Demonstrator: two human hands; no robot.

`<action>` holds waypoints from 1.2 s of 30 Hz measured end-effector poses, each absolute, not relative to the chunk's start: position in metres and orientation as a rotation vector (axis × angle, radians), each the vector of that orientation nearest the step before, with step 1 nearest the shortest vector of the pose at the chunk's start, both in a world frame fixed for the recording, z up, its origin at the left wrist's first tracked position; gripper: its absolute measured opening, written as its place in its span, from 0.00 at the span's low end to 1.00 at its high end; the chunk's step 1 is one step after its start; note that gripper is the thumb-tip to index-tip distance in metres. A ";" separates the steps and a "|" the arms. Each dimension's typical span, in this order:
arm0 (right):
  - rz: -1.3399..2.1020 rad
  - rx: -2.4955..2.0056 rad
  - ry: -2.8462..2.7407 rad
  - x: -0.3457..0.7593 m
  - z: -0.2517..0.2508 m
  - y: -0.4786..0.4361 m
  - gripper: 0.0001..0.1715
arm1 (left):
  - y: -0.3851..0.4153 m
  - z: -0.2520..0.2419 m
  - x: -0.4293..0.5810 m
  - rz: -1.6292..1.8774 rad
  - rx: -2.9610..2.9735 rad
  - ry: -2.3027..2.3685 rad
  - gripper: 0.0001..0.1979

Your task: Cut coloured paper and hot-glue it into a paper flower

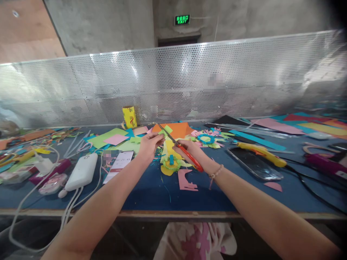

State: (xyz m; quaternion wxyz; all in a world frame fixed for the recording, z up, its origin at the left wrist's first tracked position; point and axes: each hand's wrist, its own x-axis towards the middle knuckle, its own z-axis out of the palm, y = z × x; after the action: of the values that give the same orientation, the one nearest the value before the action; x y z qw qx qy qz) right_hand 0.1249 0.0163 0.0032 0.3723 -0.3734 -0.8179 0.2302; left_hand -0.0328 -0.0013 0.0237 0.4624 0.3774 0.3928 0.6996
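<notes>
My right hand (193,154) is wrapped round the red handles of a pair of scissors (194,161), whose dark blades point up and to the left. The fingers of my left hand (150,145) pinch a small piece of green paper (167,129) beside the blades. Whether the blades touch the paper I cannot tell. Just below both hands lies a paper flower (171,164) with a green fringe, a blue middle and yellow paper under it. A cut pink paper scrap (186,181) lies nearer to me. Behind the scissors is an orange paper sheet (182,129).
To the left are a white power bank (81,172) with cables and a phone (121,163) showing a timer. A yellow glue gun (261,153) rests over a dark phone (253,168) at the right. A perforated metal panel (168,86) closes off the table's back.
</notes>
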 end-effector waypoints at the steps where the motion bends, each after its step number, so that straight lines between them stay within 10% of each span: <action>1: 0.570 -0.968 -2.091 0.125 0.003 0.017 0.12 | -0.001 0.024 -0.033 1.712 0.927 0.973 0.05; 20: -0.035 -1.493 -2.334 0.176 0.001 0.059 0.10 | 0.007 0.008 -0.040 1.357 1.208 1.222 0.04; 28: 0.904 -0.846 -1.991 0.132 0.001 0.042 0.13 | 0.000 0.009 -0.032 0.979 1.923 1.365 0.07; 36: 0.895 -1.012 -1.813 0.142 -0.006 0.056 0.09 | 0.003 -0.003 -0.030 0.799 2.238 1.486 0.07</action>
State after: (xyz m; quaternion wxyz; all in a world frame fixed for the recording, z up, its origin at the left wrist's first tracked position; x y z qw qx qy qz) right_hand 0.1418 0.0555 -0.0056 0.4263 -0.4048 -0.7254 0.3579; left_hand -0.0298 0.0030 -0.0033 0.1684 0.7871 0.5227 0.2811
